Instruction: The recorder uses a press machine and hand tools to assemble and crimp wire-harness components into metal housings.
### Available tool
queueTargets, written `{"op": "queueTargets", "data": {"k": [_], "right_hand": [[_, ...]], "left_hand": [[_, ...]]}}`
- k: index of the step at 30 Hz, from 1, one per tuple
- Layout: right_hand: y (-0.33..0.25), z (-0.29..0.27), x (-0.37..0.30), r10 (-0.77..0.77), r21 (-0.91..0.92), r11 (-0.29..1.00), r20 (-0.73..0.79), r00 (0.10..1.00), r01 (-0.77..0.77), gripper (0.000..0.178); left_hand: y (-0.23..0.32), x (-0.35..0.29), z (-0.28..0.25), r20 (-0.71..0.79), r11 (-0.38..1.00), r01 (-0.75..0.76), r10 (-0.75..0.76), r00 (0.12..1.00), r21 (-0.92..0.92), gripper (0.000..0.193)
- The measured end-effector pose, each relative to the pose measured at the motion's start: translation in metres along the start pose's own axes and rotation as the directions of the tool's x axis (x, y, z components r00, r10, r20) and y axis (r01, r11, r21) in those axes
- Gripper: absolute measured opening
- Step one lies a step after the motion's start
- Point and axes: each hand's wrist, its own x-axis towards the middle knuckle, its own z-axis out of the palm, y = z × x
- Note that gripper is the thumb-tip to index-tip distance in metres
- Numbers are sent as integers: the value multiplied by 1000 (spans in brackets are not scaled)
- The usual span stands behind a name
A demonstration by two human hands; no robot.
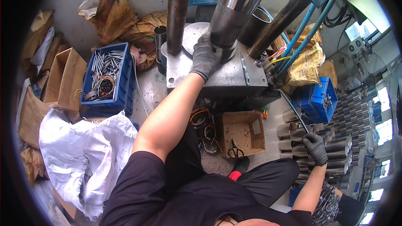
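Press machine (217, 75): grey steel bed at 12 o'clock, two dark upright columns, polished ram above.
White woven sack (83, 150): crumpled, at 8 o'clock, beside the person's left leg.
Stack of steel tubes (347, 117): lying on their sides in rows at 3 to 4 o'clock.
Blue crate (111, 75): at 10 o'clock, holding thin metal rods and coils of coloured wire.
Second blue crate (316, 100): at 3 o'clock, between the press and the tube stack.
Cardboard box (245, 134): open, at centre below the press bed; black-handled scissors (235, 151) lie at its lower edge.
Steel sleeve (224, 29): dark cylinder upright on the press bed, under the ram.
Left hand (205, 56): grey glove, fingers wrapped against the sleeve's left side at its base, touching the bed.
Right hand (316, 147): black glove, at 4 o'clock, fingers curled over the end of one tube in the stack; whether it is fully clamped cannot be told.
Hands well apart.
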Motion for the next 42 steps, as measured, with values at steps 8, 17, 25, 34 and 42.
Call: {"op": "queueTargets", "data": {"k": [8,17,25,34,42], "right_hand": [[2,-2,4,-29,-58,998,-33,999,27,12],[2,-5,4,-11,-23,1000,-42,999,10,13],[7,-4,6,-30,5,1000,-46,998,30,12],[-1,-4,4,-31,17,999,-53,998,32,14],[6,-7,6,-84,-56,995,-21,996,82,18]], "left_hand": [[-3,1,3,-6,1000,-29,29,1000,-8,77],[-1,0,5,-14,1000,-10,11,1000,22,75],[-4,1,6,-28,999,-38,39,999,15,74],[-4,1,5,-29,998,-51,52,998,36,75],[1,0,3,-9,999,-33,33,999,28,78]]}}
